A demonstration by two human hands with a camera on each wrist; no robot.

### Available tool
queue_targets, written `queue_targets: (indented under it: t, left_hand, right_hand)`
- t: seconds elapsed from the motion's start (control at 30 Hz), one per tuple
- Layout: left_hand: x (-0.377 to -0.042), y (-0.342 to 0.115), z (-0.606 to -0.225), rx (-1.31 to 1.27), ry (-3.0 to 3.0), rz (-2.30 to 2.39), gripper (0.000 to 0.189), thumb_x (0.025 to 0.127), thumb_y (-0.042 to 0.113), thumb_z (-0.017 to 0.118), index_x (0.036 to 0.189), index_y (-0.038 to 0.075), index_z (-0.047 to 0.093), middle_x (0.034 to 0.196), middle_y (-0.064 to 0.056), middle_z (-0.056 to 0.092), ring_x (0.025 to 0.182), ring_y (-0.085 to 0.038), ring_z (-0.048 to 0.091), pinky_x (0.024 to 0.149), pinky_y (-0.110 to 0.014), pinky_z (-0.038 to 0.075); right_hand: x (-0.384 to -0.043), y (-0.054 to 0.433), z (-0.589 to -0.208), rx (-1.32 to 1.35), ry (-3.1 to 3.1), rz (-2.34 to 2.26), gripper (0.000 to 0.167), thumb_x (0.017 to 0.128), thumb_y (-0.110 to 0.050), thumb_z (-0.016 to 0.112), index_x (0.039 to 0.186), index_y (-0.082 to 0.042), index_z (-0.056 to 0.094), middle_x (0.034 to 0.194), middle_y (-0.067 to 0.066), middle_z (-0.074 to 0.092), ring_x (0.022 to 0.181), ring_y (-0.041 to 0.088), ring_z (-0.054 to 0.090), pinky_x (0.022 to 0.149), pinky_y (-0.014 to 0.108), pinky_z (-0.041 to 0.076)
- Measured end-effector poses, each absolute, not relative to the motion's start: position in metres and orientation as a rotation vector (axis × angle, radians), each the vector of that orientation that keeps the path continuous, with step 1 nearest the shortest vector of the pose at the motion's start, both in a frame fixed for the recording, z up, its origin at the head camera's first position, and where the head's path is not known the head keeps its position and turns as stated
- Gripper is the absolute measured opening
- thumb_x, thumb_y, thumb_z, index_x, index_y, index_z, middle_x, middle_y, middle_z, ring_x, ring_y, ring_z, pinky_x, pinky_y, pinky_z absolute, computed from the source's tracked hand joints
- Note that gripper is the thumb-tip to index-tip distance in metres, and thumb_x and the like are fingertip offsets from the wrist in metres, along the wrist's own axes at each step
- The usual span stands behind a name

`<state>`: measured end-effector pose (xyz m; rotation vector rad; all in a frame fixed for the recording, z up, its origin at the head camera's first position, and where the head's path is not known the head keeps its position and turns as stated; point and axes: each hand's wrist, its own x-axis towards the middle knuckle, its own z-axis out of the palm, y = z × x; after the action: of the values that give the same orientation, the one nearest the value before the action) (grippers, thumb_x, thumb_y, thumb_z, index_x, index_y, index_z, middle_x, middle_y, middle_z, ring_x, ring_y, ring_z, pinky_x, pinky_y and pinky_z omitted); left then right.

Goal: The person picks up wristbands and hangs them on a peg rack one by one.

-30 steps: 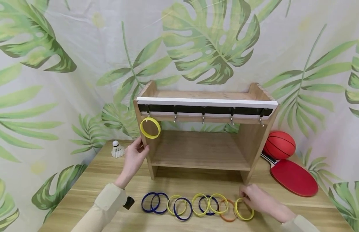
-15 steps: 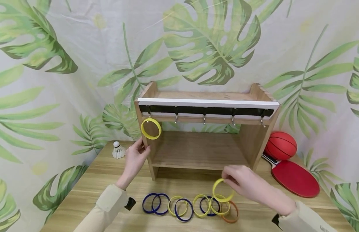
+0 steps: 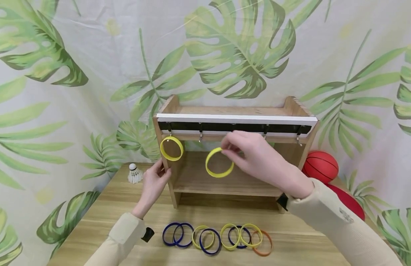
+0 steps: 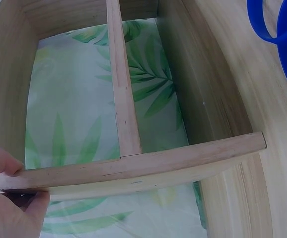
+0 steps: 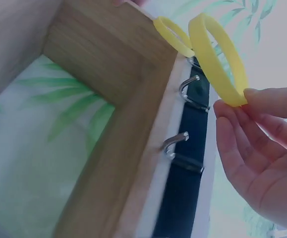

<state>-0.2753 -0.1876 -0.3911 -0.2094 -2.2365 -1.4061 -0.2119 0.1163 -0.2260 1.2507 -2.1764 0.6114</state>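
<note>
My right hand [image 3: 255, 155] pinches a yellow wristband [image 3: 219, 163] between thumb and fingertips, holding it in the air before the wooden shelf [image 3: 232, 173]. In the right wrist view the same yellow band [image 5: 215, 59] is near the metal hooks [image 5: 178, 141] of the black rail. Another yellow wristband [image 3: 172, 149] hangs from the leftmost hook. My left hand [image 3: 155, 181] grips the front edge of the shelf's left side panel, below that hanging band. In the left wrist view, thumb and fingers [image 4: 2, 161] lie on either side of the panel edge [image 4: 133, 171].
On the table in front of the shelf lies a row of overlapping blue [image 3: 210, 242], yellow [image 3: 230, 236] and orange [image 3: 263, 244] wristbands. A shuttlecock [image 3: 134, 173] stands at the left. A red ball [image 3: 321, 166] and a partly hidden red paddle [image 3: 349, 199] are at the right.
My right hand picked up the rightmost yellow wristband from the table and carried it up and to the left, toward the hooks. The left hand keeps its grip on the shelf panel.
</note>
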Motion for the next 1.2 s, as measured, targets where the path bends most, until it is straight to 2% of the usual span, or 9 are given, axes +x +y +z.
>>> queue_targets:
  t: [0.13, 0.27, 0.4, 0.63, 0.87, 1.1, 1.2]
  left_hand:
    - [-0.275, -0.188, -0.391, -0.210, -2.230, -1.397, 0.017, 0.090, 0.000, 0.062, 0.107, -0.003, 0.066, 0.108, -0.022, 0.071, 0.110, -0.029, 0.068, 0.090, -0.028, 0.059]
    - [-0.274, -0.189, -0.393, -0.213, -2.242, -1.398, 0.027, 0.091, 0.000, 0.062, 0.117, -0.002, 0.066, 0.115, -0.024, 0.070, 0.113, -0.032, 0.068, 0.091, -0.029, 0.059]
    - [-0.273, -0.189, -0.394, -0.202, -2.245, -1.397, 0.027, 0.091, 0.000, 0.062, 0.117, -0.001, 0.067, 0.114, -0.023, 0.071, 0.112, -0.032, 0.068, 0.091, -0.029, 0.059]
    - [-0.275, -0.187, -0.394, -0.194, -2.246, -1.363, 0.020, 0.090, -0.003, 0.060, 0.109, -0.001, 0.067, 0.108, -0.020, 0.072, 0.110, -0.032, 0.069, 0.090, -0.029, 0.060]
    - [-0.273, -0.187, -0.392, -0.223, -2.249, -1.382, 0.029, 0.090, -0.002, 0.060, 0.118, 0.000, 0.067, 0.113, -0.023, 0.071, 0.110, -0.033, 0.069, 0.092, -0.039, 0.060]
    - [-0.273, -0.187, -0.391, -0.207, -2.243, -1.385, 0.022, 0.090, -0.003, 0.060, 0.110, -0.001, 0.067, 0.110, -0.022, 0.072, 0.110, -0.031, 0.069, 0.091, -0.034, 0.060]
    - [-0.274, -0.189, -0.390, -0.211, -2.239, -1.391, 0.025, 0.090, -0.003, 0.059, 0.114, -0.001, 0.067, 0.111, -0.023, 0.072, 0.111, -0.032, 0.069, 0.091, -0.034, 0.060]
  right_hand:
    - [-0.220, 0.096, -0.215, 1.228, -2.143, 0.499, 0.006, 0.090, -0.004, 0.069, 0.090, -0.008, 0.064, 0.086, 0.002, 0.067, 0.078, 0.010, 0.065, 0.069, 0.022, 0.057]
    - [-0.230, 0.081, -0.215, 1.193, -2.107, 0.431, 0.010, 0.091, -0.004, 0.066, 0.085, -0.009, 0.061, 0.079, 0.001, 0.061, 0.071, 0.011, 0.055, 0.064, 0.024, 0.050]
    - [-0.236, 0.072, -0.219, 1.165, -2.113, 0.397, 0.012, 0.093, -0.005, 0.063, 0.083, -0.009, 0.058, 0.075, 0.000, 0.055, 0.067, 0.012, 0.048, 0.060, 0.024, 0.045]
    - [-0.243, 0.065, -0.228, 1.128, -2.151, 0.344, 0.014, 0.094, -0.004, 0.062, 0.081, -0.008, 0.057, 0.071, 0.002, 0.053, 0.061, 0.013, 0.048, 0.055, 0.025, 0.045]
    - [-0.246, 0.064, -0.231, 1.089, -2.179, 0.285, 0.011, 0.094, -0.004, 0.061, 0.084, -0.006, 0.058, 0.073, 0.005, 0.057, 0.062, 0.017, 0.053, 0.055, 0.027, 0.048]
    - [-0.240, 0.071, -0.232, 1.093, -2.136, 0.261, 0.007, 0.091, -0.007, 0.067, 0.088, -0.006, 0.060, 0.075, 0.004, 0.057, 0.064, 0.015, 0.052, 0.056, 0.026, 0.048]
    - [-0.229, 0.079, -0.235, 1.095, -2.116, 0.266, 0.009, 0.091, -0.007, 0.067, 0.086, -0.007, 0.060, 0.075, 0.003, 0.056, 0.064, 0.013, 0.050, 0.055, 0.025, 0.047]
